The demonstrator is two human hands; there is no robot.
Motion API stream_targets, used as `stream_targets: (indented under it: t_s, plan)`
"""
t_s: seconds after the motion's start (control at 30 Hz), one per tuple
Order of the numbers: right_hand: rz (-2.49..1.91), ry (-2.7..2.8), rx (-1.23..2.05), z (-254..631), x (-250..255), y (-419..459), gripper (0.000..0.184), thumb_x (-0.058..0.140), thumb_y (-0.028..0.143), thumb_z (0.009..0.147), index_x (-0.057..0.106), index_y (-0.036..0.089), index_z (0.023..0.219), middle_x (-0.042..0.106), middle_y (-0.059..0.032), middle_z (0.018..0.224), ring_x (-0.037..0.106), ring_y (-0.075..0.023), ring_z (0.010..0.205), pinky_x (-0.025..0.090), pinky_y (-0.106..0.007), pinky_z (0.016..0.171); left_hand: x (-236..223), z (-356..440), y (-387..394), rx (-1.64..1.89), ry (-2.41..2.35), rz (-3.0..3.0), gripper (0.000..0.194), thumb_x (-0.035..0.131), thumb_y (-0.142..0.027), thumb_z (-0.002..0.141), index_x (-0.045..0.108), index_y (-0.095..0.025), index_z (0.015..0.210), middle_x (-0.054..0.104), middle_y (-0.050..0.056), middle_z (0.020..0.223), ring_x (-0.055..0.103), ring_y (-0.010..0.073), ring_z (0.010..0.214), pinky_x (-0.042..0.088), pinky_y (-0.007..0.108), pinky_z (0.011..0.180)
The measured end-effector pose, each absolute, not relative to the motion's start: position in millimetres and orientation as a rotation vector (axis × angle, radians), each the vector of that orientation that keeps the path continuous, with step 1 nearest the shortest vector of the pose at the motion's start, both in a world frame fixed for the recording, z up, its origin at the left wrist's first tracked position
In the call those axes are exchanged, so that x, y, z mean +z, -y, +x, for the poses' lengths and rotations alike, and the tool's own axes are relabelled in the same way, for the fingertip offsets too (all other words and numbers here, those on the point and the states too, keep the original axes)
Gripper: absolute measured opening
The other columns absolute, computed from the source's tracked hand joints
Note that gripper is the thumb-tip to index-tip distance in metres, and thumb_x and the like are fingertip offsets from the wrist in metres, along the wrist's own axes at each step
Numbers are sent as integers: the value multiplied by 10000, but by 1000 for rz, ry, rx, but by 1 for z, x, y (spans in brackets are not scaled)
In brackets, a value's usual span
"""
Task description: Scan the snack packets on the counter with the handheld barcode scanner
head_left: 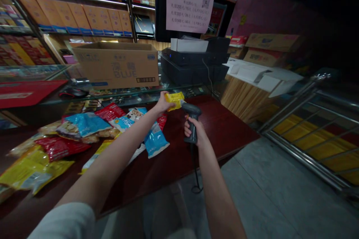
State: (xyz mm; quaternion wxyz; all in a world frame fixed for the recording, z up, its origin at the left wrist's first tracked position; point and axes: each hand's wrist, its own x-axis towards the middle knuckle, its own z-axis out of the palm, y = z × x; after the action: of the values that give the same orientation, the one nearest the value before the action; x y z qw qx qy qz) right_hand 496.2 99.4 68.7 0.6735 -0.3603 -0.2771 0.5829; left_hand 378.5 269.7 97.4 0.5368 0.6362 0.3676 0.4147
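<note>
My left hand [163,103] grips a small yellow snack packet [176,101] above the dark red tabletop [179,145]. Wrapped around the handle of a dark grey barcode scanner [192,119], my right hand [198,130] points its head at the packet, very close to it. A black cord hangs from the scanner past the table's front edge. Left of my hands lie loose snack bags: a blue one [157,140], another blue one [89,124], a red one [63,147] and a yellow one [35,170]. My left forearm hides part of the pile.
Behind the table, a glass counter carries an open cardboard box [117,63], a mouse [73,93], a red folder [28,91] and a black printer-like machine [193,67]. A pink notice [189,3] hangs above. At right stands a metal rail [305,157].
</note>
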Motion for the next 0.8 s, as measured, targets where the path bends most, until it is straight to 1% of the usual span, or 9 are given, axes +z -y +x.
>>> stream_targets:
  t_s: [0.03, 0.1, 0.17, 0.27, 0.37, 0.57, 0.7, 0.8]
  plan:
    - [-785, 647, 1334, 495, 69, -98, 416, 776, 377, 697, 538, 198, 988, 497, 110, 535, 382, -52, 346, 292, -183, 341, 101, 362, -263, 1006, -796, 1523, 761, 745, -57, 585, 336, -244, 1198, 580, 44, 1137, 667, 202, 958, 574, 409, 843]
    - [-727, 699, 1394, 494, 70, -96, 382, 753, 375, 726, 541, 201, 991, 492, 111, 540, 359, -45, 343, 275, -178, 340, 106, 332, -248, 1067, -713, 1597, 746, 720, -81, 590, 319, -245, 1197, 535, 14, 1086, 644, 187, 957, 556, 416, 883]
    - [-685, 761, 1463, 492, 70, -94, 365, 730, 376, 754, 549, 198, 1017, 492, 110, 549, 344, -43, 341, 260, -176, 338, 108, 309, -234, 1145, -774, 1695, 709, 710, -108, 602, 313, -234, 1177, 490, 9, 1059, 618, 183, 955, 535, 419, 918]
    - [-675, 844, 1553, 488, 69, -93, 408, 719, 381, 764, 557, 186, 1084, 490, 110, 550, 336, -45, 337, 243, -176, 330, 106, 291, -217, 1273, -915, 1770, 673, 698, -123, 615, 303, -224, 1151, 446, 28, 1092, 589, 196, 1013, 494, 414, 983]
    - [-695, 875, 1583, 486, 67, -95, 435, 733, 373, 750, 553, 181, 1097, 485, 114, 539, 330, -42, 333, 239, -171, 326, 101, 288, -206, 1357, -996, 1765, 667, 691, -124, 627, 287, -227, 1148, 443, 41, 1111, 582, 208, 1043, 467, 417, 1016]
    - [-742, 892, 1575, 484, 64, -98, 403, 753, 367, 733, 551, 183, 1029, 477, 119, 526, 326, -39, 326, 251, -169, 319, 91, 292, -198, 1433, -1019, 1754, 684, 696, -115, 627, 285, -238, 1161, 437, 49, 1169, 560, 217, 1123, 431, 415, 1071]
    - [-789, 880, 1553, 482, 65, -97, 375, 752, 362, 732, 539, 194, 991, 481, 122, 528, 339, -40, 328, 270, -165, 322, 87, 292, -198, 1407, -997, 1746, 657, 657, -80, 644, 283, -219, 1166, 446, 56, 1151, 568, 201, 1088, 448, 396, 1052]
    - [-821, 860, 1551, 482, 67, -95, 374, 763, 358, 715, 525, 204, 960, 485, 125, 529, 347, -43, 329, 280, -165, 324, 82, 292, -201, 1384, -990, 1761, 650, 650, -98, 673, 276, -225, 1189, 459, 58, 1169, 575, 199, 1100, 452, 394, 1054]
